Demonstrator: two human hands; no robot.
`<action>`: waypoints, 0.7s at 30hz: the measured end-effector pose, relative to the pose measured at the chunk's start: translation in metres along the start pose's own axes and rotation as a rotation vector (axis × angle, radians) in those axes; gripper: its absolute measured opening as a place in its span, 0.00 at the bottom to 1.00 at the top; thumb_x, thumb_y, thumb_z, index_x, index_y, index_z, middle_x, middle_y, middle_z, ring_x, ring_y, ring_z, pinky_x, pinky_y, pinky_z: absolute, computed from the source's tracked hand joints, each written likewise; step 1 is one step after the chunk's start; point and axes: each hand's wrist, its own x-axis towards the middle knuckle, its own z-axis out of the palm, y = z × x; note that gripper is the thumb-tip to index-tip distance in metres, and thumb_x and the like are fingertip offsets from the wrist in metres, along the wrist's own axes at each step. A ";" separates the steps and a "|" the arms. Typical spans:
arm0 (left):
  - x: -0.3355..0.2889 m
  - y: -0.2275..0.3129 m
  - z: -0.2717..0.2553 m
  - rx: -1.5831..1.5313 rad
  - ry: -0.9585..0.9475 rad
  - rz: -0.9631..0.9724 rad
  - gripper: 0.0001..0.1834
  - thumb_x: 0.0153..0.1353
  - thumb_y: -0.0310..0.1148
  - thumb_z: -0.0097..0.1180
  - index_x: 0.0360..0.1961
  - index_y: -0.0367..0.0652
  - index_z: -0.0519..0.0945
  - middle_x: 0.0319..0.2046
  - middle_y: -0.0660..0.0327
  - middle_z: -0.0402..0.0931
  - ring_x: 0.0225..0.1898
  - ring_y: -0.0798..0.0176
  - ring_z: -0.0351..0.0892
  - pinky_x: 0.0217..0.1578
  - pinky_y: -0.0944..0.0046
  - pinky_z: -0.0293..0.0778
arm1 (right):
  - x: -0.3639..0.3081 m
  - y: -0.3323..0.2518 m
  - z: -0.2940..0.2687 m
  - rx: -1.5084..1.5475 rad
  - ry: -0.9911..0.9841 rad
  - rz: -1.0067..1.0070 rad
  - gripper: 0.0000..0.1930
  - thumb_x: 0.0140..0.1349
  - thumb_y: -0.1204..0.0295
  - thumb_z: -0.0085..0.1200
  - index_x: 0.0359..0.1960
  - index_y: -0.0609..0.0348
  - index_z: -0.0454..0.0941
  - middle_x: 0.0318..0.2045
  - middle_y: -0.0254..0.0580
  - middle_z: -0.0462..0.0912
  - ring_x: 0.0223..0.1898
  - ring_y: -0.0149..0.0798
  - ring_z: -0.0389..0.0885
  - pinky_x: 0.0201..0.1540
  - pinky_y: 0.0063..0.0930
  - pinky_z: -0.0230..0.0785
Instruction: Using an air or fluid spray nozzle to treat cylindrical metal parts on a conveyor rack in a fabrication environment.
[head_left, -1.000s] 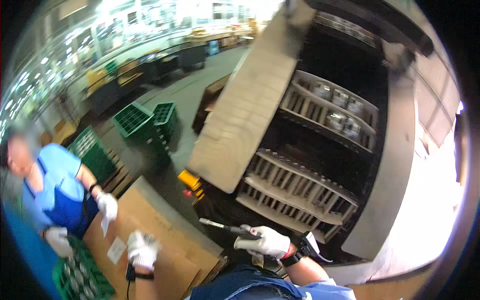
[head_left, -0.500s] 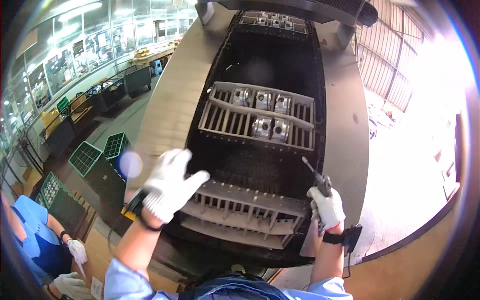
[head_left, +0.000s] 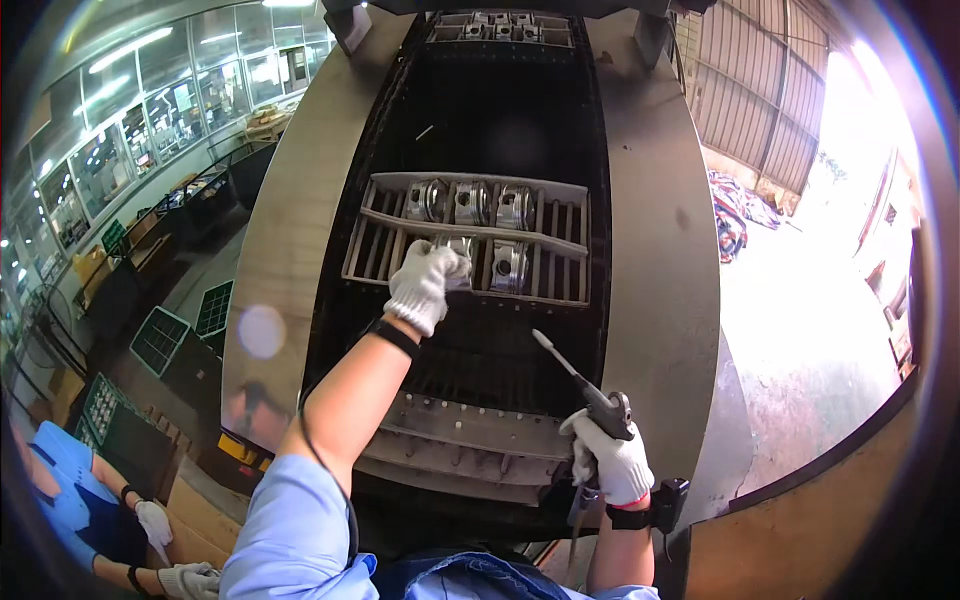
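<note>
Metal cylinder (head_left: 464, 245) (partly hidden) behind the left grip (head_left: 426, 282).

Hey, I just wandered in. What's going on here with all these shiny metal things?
A person in white gloves is handling silver metal parts in a grey rack on a dark bed. Their left hand is at one front-row part; whether it grips firmly is unclear. The right hand holds a tool with a thin nozzle, its tip clear of the rack. Another part sits in the front row, three more behind. A co-worker is at lower left.
</note>
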 end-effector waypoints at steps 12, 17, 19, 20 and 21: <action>-0.153 0.080 -0.070 -0.302 -0.050 -0.062 0.18 0.46 0.20 0.49 0.42 0.42 0.71 0.30 0.60 0.76 0.21 0.69 0.72 0.24 0.68 0.74 | -0.005 0.011 0.098 -0.157 -0.406 0.097 0.09 0.60 0.66 0.63 0.34 0.58 0.81 0.16 0.29 0.74 0.11 0.25 0.70 0.15 0.21 0.62; -0.187 0.081 -0.119 -0.126 0.076 0.011 0.15 0.53 0.20 0.53 0.44 0.39 0.70 0.31 0.60 0.77 0.26 0.67 0.79 0.27 0.68 0.79 | -0.032 0.033 0.131 -0.205 -0.451 0.103 0.08 0.62 0.67 0.60 0.34 0.60 0.81 0.14 0.30 0.72 0.10 0.25 0.69 0.14 0.21 0.61; -0.205 0.083 -0.132 -0.110 0.349 0.029 0.14 0.57 0.22 0.55 0.44 0.38 0.69 0.33 0.58 0.78 0.28 0.65 0.81 0.29 0.66 0.81 | -0.052 0.039 0.131 -0.029 -0.441 0.112 0.08 0.63 0.70 0.60 0.35 0.63 0.81 0.15 0.32 0.75 0.11 0.26 0.68 0.15 0.21 0.61; -0.214 0.076 -0.149 -0.279 0.463 0.039 0.15 0.59 0.25 0.59 0.46 0.38 0.71 0.37 0.57 0.80 0.31 0.65 0.82 0.34 0.66 0.82 | -0.058 0.045 0.135 -0.027 -0.405 0.084 0.08 0.64 0.70 0.60 0.35 0.64 0.81 0.15 0.31 0.75 0.11 0.25 0.68 0.15 0.21 0.61; -0.224 0.069 -0.169 -0.496 0.514 -0.070 0.17 0.60 0.30 0.63 0.48 0.40 0.75 0.40 0.57 0.81 0.34 0.62 0.83 0.37 0.62 0.82 | -0.064 0.049 0.137 -0.017 -0.365 0.045 0.08 0.64 0.71 0.59 0.35 0.64 0.82 0.14 0.31 0.74 0.11 0.25 0.67 0.15 0.20 0.61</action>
